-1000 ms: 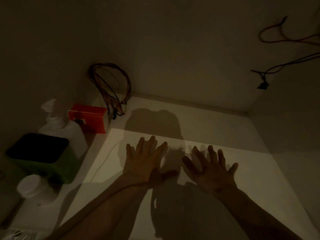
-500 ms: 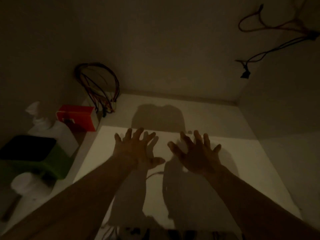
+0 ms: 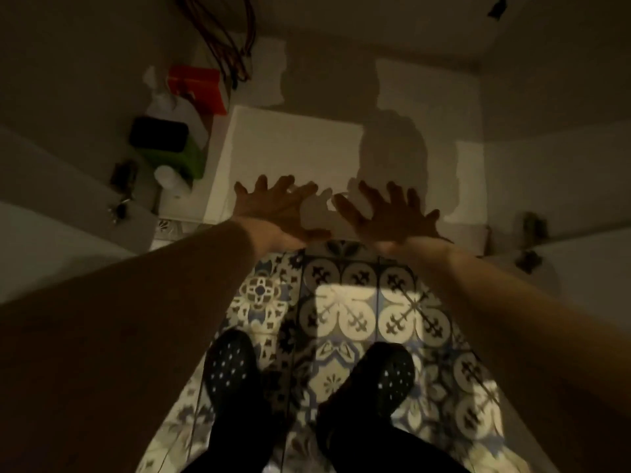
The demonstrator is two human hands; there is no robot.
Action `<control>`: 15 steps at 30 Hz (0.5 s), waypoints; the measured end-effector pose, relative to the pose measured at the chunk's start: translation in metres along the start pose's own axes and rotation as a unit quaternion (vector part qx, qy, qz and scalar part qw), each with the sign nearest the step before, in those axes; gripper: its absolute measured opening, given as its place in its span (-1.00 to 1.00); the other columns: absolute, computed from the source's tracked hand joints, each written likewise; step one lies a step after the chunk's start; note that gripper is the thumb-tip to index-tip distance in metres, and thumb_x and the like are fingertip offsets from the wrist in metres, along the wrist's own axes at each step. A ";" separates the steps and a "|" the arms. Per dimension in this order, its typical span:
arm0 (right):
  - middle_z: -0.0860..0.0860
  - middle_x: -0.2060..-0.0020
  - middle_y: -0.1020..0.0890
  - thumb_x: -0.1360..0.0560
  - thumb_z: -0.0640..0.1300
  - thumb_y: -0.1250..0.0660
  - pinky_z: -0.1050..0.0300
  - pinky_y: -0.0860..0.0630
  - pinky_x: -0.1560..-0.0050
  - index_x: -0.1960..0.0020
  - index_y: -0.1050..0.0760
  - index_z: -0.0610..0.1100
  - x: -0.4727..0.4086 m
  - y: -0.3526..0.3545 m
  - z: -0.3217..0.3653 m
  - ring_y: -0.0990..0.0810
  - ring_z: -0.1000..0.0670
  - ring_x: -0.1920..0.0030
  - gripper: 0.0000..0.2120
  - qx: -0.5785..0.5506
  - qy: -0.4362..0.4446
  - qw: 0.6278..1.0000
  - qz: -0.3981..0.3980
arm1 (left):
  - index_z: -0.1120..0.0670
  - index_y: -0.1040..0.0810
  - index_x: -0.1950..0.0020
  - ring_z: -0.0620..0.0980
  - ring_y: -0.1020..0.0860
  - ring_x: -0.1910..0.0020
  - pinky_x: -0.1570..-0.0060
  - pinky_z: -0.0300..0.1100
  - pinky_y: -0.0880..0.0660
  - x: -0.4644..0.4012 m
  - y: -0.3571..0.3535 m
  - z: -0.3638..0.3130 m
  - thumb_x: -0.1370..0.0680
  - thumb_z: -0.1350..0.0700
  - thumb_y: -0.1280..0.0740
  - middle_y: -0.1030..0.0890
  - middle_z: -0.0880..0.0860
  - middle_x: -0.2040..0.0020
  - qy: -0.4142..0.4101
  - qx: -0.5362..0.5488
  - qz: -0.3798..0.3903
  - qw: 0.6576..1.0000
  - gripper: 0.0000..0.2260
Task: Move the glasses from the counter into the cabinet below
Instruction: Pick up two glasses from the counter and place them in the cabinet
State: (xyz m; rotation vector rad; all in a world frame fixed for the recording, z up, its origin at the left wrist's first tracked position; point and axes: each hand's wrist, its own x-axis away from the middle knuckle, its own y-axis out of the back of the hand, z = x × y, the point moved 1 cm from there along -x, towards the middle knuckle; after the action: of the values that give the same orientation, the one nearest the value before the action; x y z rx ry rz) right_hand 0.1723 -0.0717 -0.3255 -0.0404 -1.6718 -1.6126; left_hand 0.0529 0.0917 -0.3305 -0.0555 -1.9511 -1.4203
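While splayed, left hand (image 3: 276, 213), right hand (image 3: 392, 216), empty

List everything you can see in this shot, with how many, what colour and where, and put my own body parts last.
Red rectangular box: one, red, back left of the cabinet floor.
Green bin with a black top: one, left side, in front of the red box.
White plastic jug: one, between the box and the bin.
Small white container: one, front left, beside the bin.
Bundle of dark reddish wires: one, back wall above the box.
White flat panel: one, centre of the cabinet floor.
Patterned floor tiles: blue, white and dark, in front of the cabinet.
Glasses: none visible.
Dark perforated shoes: two, on the tiles.
Left hand: empty, fingers spread.
Right hand: empty, fingers spread.
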 end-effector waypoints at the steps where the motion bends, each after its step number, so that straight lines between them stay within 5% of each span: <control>1: 0.01 -0.65 -0.01 -0.44 0.57 0.07 -0.54 0.13 -0.49 -0.57 0.01 0.32 0.021 0.010 -0.001 0.08 -0.27 -0.63 -0.24 -0.001 -0.004 1.000 0.024 | -0.32 0.17 -0.55 0.21 0.06 -0.59 -0.47 0.39 0.04 0.020 0.006 -0.004 -0.27 -0.64 -0.07 0.05 -0.09 -0.64 0.001 -0.006 0.018 1.000 -0.05; 3: -0.04 -0.66 -0.01 -0.48 0.52 0.04 -0.54 0.10 -0.50 -0.61 -0.02 0.24 0.064 0.033 -0.002 0.05 -0.25 -0.63 -0.23 -0.001 -0.019 0.997 0.076 | -0.35 0.21 -0.53 0.18 0.08 -0.60 -0.48 0.37 0.03 0.058 0.024 -0.014 -0.29 -0.64 -0.05 0.09 -0.12 -0.64 0.002 -0.012 0.040 0.999 -0.08; 6: -0.14 -0.63 -0.18 -0.31 0.67 0.34 -0.55 0.05 -0.49 -0.62 -0.07 0.18 0.131 0.078 0.002 -0.15 -0.28 -0.59 0.02 0.008 -0.032 0.994 0.104 | -0.35 0.16 -0.54 0.17 -0.02 -0.59 -0.46 0.34 -0.06 0.118 0.058 -0.034 -0.29 -0.64 -0.02 0.01 -0.09 -0.64 0.004 -0.019 0.033 0.999 -0.10; 10: -0.08 -0.67 -0.02 -0.28 0.69 0.34 -0.54 0.15 -0.49 -0.63 0.06 0.23 0.205 0.167 -0.001 0.05 -0.26 -0.64 0.02 -0.016 -0.032 0.997 0.075 | -0.34 0.18 -0.55 0.15 -0.01 -0.59 -0.47 0.33 -0.05 0.192 0.133 -0.066 -0.26 -0.65 0.01 0.01 -0.08 -0.64 0.018 -0.031 0.028 0.999 -0.07; 15: -0.06 -0.67 -0.01 -0.33 0.67 0.29 -0.54 0.12 -0.49 -0.62 0.02 0.25 0.301 0.305 -0.012 0.06 -0.25 -0.64 -0.04 -0.034 -0.007 0.999 0.034 | -0.33 0.11 -0.57 0.12 -0.08 -0.58 -0.47 0.22 -0.14 0.294 0.260 -0.111 -0.34 -0.60 -0.08 -0.06 -0.08 -0.63 0.029 0.018 -0.035 0.999 -0.13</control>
State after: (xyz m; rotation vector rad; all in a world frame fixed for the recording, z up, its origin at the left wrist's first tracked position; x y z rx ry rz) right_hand 0.1342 -0.1708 0.0900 -0.1423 -1.6094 -1.6200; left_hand 0.0010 -0.0053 0.0624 0.0708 -1.9471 -1.4141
